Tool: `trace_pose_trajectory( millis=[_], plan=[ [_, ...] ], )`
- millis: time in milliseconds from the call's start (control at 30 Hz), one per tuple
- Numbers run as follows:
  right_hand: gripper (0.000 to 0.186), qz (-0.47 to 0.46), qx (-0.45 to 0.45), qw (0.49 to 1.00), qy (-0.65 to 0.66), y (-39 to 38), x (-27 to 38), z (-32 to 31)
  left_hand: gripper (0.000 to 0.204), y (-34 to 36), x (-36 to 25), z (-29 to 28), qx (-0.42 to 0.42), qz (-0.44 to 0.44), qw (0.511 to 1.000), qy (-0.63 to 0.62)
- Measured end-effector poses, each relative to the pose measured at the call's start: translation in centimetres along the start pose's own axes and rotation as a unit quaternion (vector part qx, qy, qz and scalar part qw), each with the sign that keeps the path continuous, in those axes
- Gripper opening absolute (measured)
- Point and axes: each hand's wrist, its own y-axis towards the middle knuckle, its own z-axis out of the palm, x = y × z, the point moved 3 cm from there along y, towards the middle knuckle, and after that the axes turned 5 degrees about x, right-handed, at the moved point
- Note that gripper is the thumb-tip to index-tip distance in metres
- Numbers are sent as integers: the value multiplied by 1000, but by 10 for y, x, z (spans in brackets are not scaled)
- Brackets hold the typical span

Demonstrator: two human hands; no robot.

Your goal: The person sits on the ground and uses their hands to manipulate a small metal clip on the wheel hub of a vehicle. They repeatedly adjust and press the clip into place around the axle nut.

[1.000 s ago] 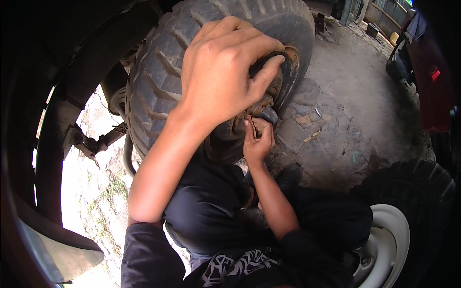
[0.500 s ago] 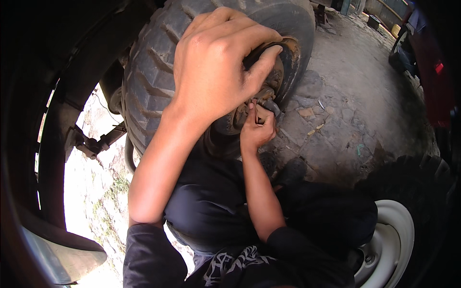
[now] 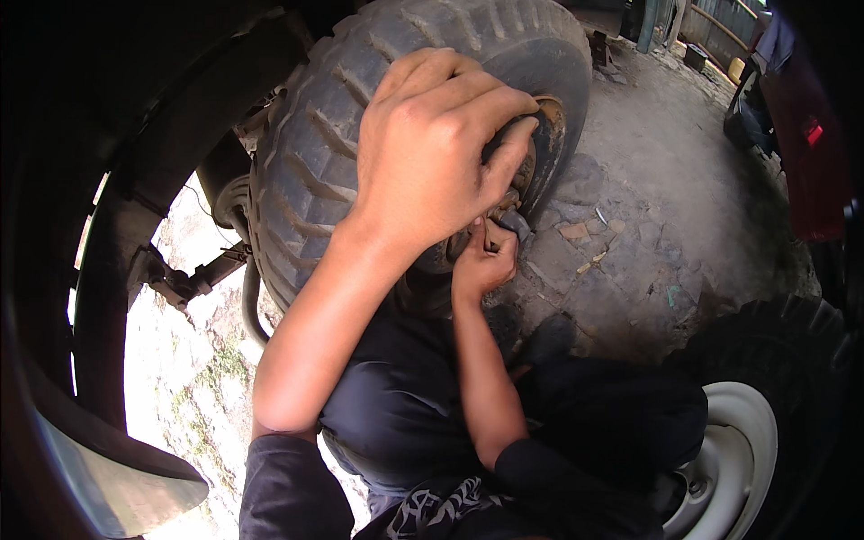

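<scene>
A large black tyre (image 3: 315, 171) with deep lugs stands in front of me, around a rusty rim (image 3: 551, 110). Across its face reaches my left hand (image 3: 441, 144), fingers bent and the thumb tip close to the index fingertip by the rim edge. Whatever lies between those tips is hidden. Lower down, my right hand (image 3: 486, 256) is closed in a pinch at the hub, on what looks like a wheel nut, mostly covered by the fingers. A dark, rounded hub part (image 3: 515, 225) shows just beyond the right knuckles.
At lower right lies another tyre with a white rim (image 3: 765, 432). Dark vehicle framework (image 3: 99, 234) runs along the left. Small debris is scattered on the cracked floor (image 3: 666, 171). A red panel (image 3: 810, 135) stands at far right.
The wheel and both hands sit slightly lower in the picture, and the left hand appears farther right. Both hands keep nearly the same grip at the wheel.
</scene>
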Motion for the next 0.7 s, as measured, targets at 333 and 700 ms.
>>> trace_pose_trajectory(
  millis=[333,700],
  plan=[
    [31,-24,-11,999,-39,8,3,8,21,-5,2,1,-12,-4,1000,17],
    [28,-63,-19,993,-97,3,-1,1,23,-8,5,2,-29,1,999,26]
  ],
)
